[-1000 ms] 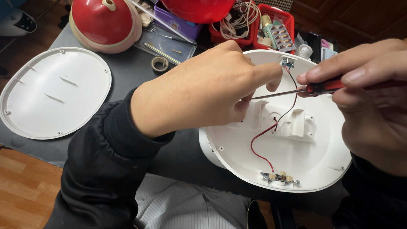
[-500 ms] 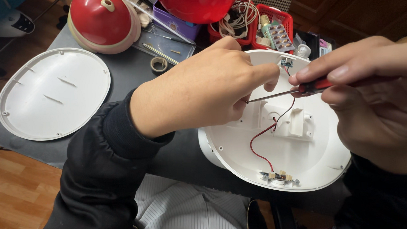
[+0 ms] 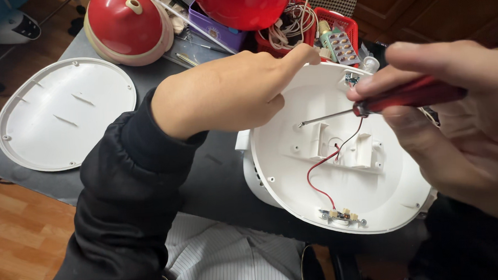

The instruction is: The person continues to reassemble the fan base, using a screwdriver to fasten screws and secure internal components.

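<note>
the right hand is closed around the red handle of a screwdriver, thumb and fingers pinching it, and the thin metal shaft runs leftward with its tip resting just inside the white round housing. the left hand reaches across from the left in a black sleeve, fingers curled over loosely; its forefinger stretches to the housing's upper rim and touches it there, holding no separate object.

the housing sits tilted at the table's near edge, open side up. inside it a red wire and a black one loop from two raised white brackets in the middle down to a small circuit strip by the lower rim (a second small board sits at the upper rim, near the screwdriver handle).

further out, a flat white oval cover lies on the grey table to the left, well apart from the housing. behind it stands a red dome with a cream base and a cream knob. at the back edge are a purple box, a red bowl and a red basket crammed with pale cables, with a blister pack of orange pills propped at its right end. wooden floor shows at the lower left.
</note>
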